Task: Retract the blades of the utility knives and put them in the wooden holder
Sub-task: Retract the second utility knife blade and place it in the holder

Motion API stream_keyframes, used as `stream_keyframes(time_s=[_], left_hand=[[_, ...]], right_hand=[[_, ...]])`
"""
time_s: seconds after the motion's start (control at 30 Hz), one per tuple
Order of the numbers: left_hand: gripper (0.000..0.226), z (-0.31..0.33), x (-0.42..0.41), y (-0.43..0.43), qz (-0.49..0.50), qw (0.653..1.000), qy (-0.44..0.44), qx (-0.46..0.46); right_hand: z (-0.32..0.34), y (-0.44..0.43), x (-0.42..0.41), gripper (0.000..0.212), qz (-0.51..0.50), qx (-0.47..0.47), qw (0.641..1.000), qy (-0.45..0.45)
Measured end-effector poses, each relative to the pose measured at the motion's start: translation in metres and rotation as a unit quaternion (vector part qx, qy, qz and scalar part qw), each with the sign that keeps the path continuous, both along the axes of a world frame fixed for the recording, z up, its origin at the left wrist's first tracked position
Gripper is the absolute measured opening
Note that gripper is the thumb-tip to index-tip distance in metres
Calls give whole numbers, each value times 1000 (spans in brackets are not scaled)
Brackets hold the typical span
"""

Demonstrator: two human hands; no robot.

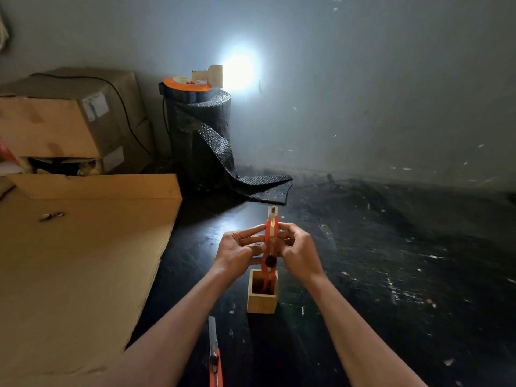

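Note:
A red utility knife [271, 233] stands nearly upright above the wooden holder [262, 303], a short piece of blade showing at its top end. My left hand [240, 248] and my right hand [297, 250] both grip its body from either side, with its black wheel lock between them. The holder is a small square open box on the dark floor; the knife's lower end seems to reach into it, or another red knife stands inside, I cannot tell which. A second red utility knife [215, 356] lies on the floor near the bottom edge with its long blade extended, pointing away from me.
A flat cardboard sheet [78, 261] covers the floor on the left. Stacked cardboard boxes [67, 121] stand behind it. A black bubble-wrap roll [201, 141] with an orange reel and a bright lamp on top stands by the grey wall.

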State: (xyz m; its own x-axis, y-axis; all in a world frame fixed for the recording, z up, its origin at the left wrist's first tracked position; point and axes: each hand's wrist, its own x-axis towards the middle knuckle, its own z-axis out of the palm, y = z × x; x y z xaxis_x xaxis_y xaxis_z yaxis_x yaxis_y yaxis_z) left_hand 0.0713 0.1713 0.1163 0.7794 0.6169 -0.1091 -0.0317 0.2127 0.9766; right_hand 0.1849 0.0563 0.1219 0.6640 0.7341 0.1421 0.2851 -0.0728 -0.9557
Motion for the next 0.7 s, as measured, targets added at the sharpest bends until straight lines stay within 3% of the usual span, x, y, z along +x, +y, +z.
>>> stream_keyframes(time_s=[0.13, 0.2, 0.4, 0.7], left_hand=[[34, -37, 8, 10, 97, 984, 96, 111], [38, -56, 6, 9, 90, 968, 163, 168], [82, -104, 4, -4, 8, 933, 292, 212], [70, -133, -2, -13, 2, 935, 295, 197]], right_hand=[[-9, 13, 16, 17, -26, -46, 999, 0], [-20, 19, 21, 13, -40, -84, 995, -21], [-54, 32, 23, 6, -36, -164, 984, -52], [-93, 38, 9, 4, -15, -250, 964, -86]])
